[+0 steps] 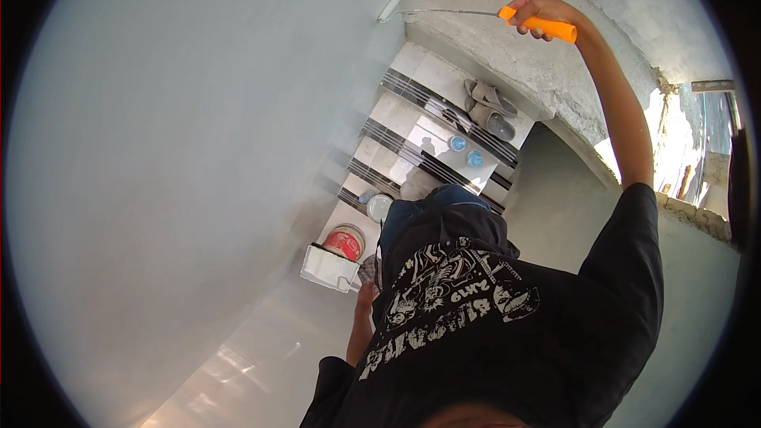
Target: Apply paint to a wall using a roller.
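Observation:
My right hand (535, 14) is closed around the orange handle (561, 30) of a small paint roller raised high at upper right. Its thin metal rod reaches left to the white roller sleeve (388, 8), which is against the pale painted wall (198, 111) near its corner. Low beside my body, my left hand (365, 293) grips a white paint tray (325, 269) at its side, with a grey checkered cloth (369, 269) by the fingers; part of this hand is hidden.
Below me are striped tiled steps (384, 119) with grey sandals (487, 119), two small blue containers (457, 143), a white bucket (379, 208) and a red-labelled bucket (343, 242). A rough concrete edge (507, 63) and a bright opening (674, 135) are at right.

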{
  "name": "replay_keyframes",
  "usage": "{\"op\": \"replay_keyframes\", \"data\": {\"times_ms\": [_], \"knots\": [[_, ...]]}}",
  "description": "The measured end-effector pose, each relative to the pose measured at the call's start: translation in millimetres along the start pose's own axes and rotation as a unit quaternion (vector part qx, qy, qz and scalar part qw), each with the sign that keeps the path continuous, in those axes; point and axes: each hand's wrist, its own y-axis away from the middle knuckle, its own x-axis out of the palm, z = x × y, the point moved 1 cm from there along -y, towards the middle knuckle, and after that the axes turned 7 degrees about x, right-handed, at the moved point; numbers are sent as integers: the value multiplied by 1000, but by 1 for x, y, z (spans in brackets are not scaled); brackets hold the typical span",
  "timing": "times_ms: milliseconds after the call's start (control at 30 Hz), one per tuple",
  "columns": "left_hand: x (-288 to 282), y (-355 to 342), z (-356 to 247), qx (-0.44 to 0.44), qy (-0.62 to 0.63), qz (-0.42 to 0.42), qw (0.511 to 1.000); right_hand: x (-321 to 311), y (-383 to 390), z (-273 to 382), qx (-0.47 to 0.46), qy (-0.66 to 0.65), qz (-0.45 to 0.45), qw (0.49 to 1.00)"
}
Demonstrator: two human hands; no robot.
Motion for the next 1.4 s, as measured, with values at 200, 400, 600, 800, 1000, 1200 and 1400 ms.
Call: {"op": "replay_keyframes", "data": {"times_ms": [200,400,600,800,1000,1200,1400], "knots": [[1,3,-14,-49,239,-145,959,-51,13,11,0,-11,-26,1000],[21,3,14,-10,15,-64,998,-62,24,33,-2,32,-44,999],[12,-1,-2,47,-39,-23,998,-3,-37,7,22,-14,14,1000],[9,19,-22,-97,250,-152,951,-58,49,70,-42,75,-30,996],[14,0,16,74,-97,-53,991,-66,57,63,-44,83,-6,996],[-9,-20,-3,19,-116,33,993,36,-42,25,31,-56,47,997],[-35,0,-59,-103,161,-126,973,95,-25,-27,74,-143,76,984]]}}
